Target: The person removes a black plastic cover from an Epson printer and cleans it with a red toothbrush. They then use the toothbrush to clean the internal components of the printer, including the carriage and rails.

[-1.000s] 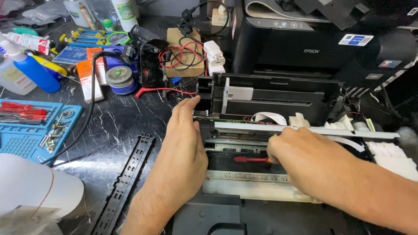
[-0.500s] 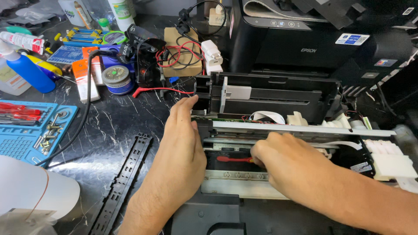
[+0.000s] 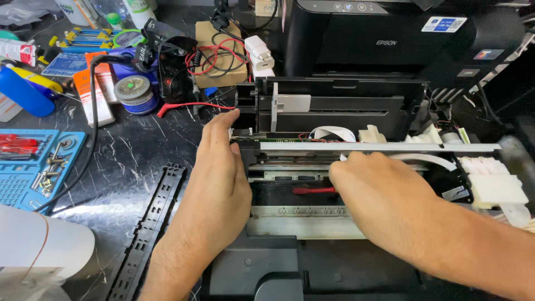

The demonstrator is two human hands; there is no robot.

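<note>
- Printer frame (image 3: 334, 167): opened, casing off, lying on the dark marble-patterned bench (image 3: 128, 161) in the middle of the view; a metal rail (image 3: 390, 147) runs left to right across it, with white ribbon cable (image 3: 332, 132) just beyond.
- Left hand (image 3: 220, 184): laid flat, fingers together, against the left end of the frame, fingertips reaching up to the black corner post. Judged to be bracing; it should press steadily so the frame does not slide.
- Right hand (image 3: 379, 195): curled over the middle of the frame, just near of the rail; whether the fingers are pinching cannot be told, as they are hidden beneath the hand.
- Red-handled tool (image 3: 313, 190): lying left to right in the frame's recess, its right end running under the right hand. Judged to be a screwdriver; best kept square to its screw and clear of the ribbon cable.
- Black plastic strip (image 3: 147, 234): on the bench, near left of the frame, apart from both hands.
- Blue parts tray (image 3: 33, 167): far left, holding loose screws.
- Second black printer (image 3: 401, 39): upright beyond the frame.
</note>
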